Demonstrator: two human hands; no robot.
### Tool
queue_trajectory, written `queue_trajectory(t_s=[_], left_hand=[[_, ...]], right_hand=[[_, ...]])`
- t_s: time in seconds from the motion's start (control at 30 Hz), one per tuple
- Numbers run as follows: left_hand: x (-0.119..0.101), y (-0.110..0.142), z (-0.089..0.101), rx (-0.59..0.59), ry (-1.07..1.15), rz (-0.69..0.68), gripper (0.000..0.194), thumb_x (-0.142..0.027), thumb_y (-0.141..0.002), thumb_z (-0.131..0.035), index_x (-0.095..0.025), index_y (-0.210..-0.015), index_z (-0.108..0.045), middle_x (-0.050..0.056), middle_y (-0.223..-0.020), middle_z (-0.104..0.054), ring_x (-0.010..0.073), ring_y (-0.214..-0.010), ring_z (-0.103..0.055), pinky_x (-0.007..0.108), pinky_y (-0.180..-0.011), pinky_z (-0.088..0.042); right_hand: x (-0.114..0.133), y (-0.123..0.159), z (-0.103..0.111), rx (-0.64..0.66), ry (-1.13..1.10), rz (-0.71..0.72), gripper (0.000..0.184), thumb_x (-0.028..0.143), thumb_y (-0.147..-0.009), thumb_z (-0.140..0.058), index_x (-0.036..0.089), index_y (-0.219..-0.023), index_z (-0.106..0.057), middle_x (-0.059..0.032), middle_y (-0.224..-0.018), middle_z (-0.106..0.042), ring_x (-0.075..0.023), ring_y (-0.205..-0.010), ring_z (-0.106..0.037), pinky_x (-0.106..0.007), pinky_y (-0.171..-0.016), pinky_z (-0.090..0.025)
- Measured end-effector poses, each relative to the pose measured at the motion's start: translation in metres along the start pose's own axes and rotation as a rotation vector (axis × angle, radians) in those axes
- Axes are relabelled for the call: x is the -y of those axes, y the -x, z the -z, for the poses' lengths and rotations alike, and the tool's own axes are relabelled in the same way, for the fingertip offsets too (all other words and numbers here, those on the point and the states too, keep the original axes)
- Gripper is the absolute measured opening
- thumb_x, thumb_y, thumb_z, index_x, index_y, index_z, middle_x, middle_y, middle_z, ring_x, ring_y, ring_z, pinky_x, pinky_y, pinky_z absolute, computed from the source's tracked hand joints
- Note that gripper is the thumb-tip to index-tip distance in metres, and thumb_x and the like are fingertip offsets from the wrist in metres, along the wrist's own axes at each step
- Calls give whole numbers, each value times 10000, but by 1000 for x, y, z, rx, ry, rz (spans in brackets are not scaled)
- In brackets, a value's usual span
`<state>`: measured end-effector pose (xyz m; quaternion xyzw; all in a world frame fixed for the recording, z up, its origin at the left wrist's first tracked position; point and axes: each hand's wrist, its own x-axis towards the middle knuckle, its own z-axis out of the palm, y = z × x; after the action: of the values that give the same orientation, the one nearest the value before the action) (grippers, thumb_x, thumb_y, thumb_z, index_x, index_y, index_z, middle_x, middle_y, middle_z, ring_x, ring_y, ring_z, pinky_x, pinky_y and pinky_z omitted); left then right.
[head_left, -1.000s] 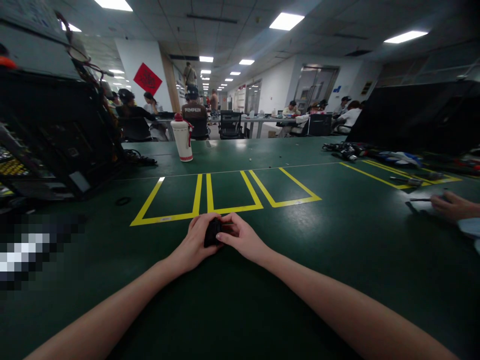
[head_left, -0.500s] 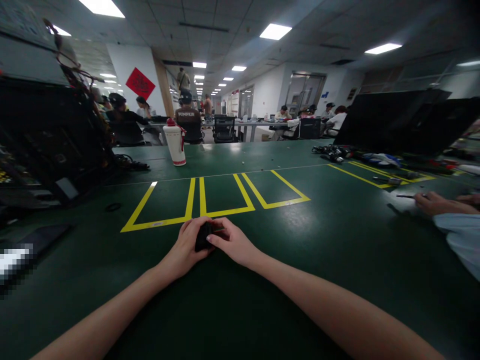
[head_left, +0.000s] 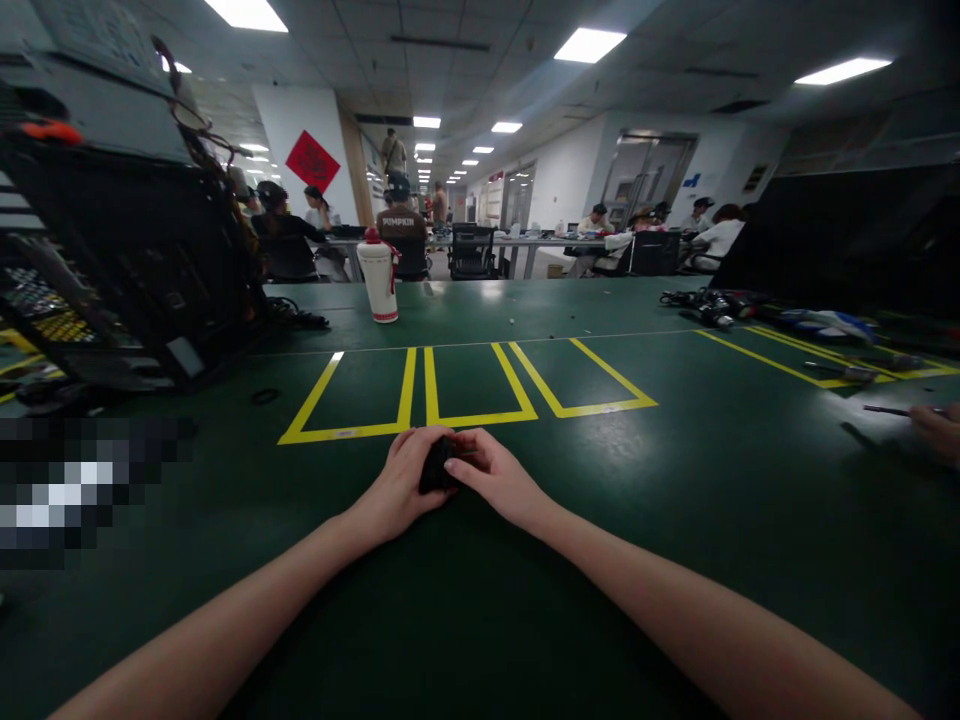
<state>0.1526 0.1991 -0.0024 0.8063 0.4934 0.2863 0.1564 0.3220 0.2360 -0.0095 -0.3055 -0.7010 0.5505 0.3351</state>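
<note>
A small black object (head_left: 435, 468) sits between my two hands, just in front of the yellow tape outlines. Its kind cannot be made out, as my fingers cover much of it. My left hand (head_left: 409, 475) wraps round its left side, thumb low and fingers over the top. From the right, my right hand (head_left: 499, 475) presses its thumb and bent fingers against the same object. Both hands are closed and stay low over the green table (head_left: 465, 610).
Yellow tape outlines (head_left: 487, 415) lie beyond my hands, with a white red-capped tumbler (head_left: 379, 275) behind them. A black computer case (head_left: 150, 260) stands left. At right are cables (head_left: 712, 305), a dark panel (head_left: 840, 230) and another person's hand (head_left: 937, 428) holding a thin tool.
The view has swung left, so everything appears further right. My hands keep their grip on the black object. The co-worker's hand has partly left the right edge.
</note>
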Motion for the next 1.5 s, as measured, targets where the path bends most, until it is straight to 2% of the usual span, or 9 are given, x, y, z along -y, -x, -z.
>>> queue_trajectory(t_s=[0.2, 0.37, 0.57, 0.7, 0.8, 0.93, 1.13, 1.33, 1.5], left_hand=[[0, 0, 1, -2, -9, -20, 513, -171, -732, -556, -262, -1172, -309, 33, -1180, -432, 220, -1129, -379, 454, -999, -255], [0, 1, 3, 2, -3, -16, 525, -191, -730, -568, -260, -1181, -307, 37, -1187, -430, 219, -1130, -374, 445, -994, -264], [-3, 2, 5, 8, 14, 8, 507, -196, -736, -563, -270, -1176, -322, 30, -1189, -436, 230, -1150, -363, 456, -994, -261], [-2, 2, 5, 15, 10, -1, 516, -186, -733, -557, -268, -1178, -310, 38, -1198, -432, 232, -1142, -377, 465, -989, -262], [-2, 2, 4, 6, -2, -5, 520, -181, -732, -553, -266, -1181, -304, 42, -1199, -434, 235, -1139, -382, 470, -984, -266], [-3, 2, 5, 1, -9, -3, 518, -199, -736, -559, -268, -1186, -312, 36, -1195, -437, 230, -1143, -376, 463, -987, -269], [-2, 1, 4, 4, -13, -3, 509, -192, -738, -557, -272, -1179, -316, 32, -1195, -439, 231, -1145, -379, 463, -983, -276], [1, 1, 1, -18, -27, -21, 525, -180, -728, -561, -263, -1179, -306, 33, -1182, -439, 214, -1131, -388, 444, -1000, -253], [5, 1, -4, -54, -21, -27, 543, -187, -720, -581, -271, -1180, -306, 27, -1182, -435, 215, -1133, -377, 442, -1002, -247]], right_hand=[[-1, 0, -1, 59, -38, 33, 256, 247, -749, -574, 220, -980, -466, -22, -1039, -516, -176, -974, -538, -364, -837, -468], [-3, -4, -3, 33, -107, 51, 167, 257, -768, -545, 214, -914, -476, -11, -950, -529, -171, -924, -558, -343, -778, -497], [0, -2, -3, 1, 6, 3, 233, 284, -796, -506, 216, -1017, -477, -36, -1055, -519, -178, -990, -527, -375, -843, -471], [2, 0, -3, 42, -12, 34, 225, 238, -765, -550, 211, -975, -475, -26, -1044, -516, -174, -1004, -522, -370, -862, -461], [2, 1, -4, 25, -14, 72, 237, 212, -737, -581, 214, -949, -474, -16, -1033, -507, -172, -1018, -514, -371, -891, -440], [0, -1, -5, -6, -51, 69, 174, 237, -766, -541, 212, -931, -491, -21, -987, -522, -173, -981, -534, -368, -850, -463], [2, -1, -4, -17, 3, -7, 269, 257, -775, -532, 200, -1031, -473, -49, -1073, -512, -186, -1018, -515, -387, -867, -453], [0, -1, -5, 15, -28, 46, 230, 239, -750, -568, 210, -956, -470, -23, -1020, -522, -176, -990, -535, -372, -853, -466], [2, -1, -5, 12, -71, 64, 134, 238, -788, -514, 206, -914, -483, -18, -990, -520, -166, -967, -545, -345, -811, -494]])
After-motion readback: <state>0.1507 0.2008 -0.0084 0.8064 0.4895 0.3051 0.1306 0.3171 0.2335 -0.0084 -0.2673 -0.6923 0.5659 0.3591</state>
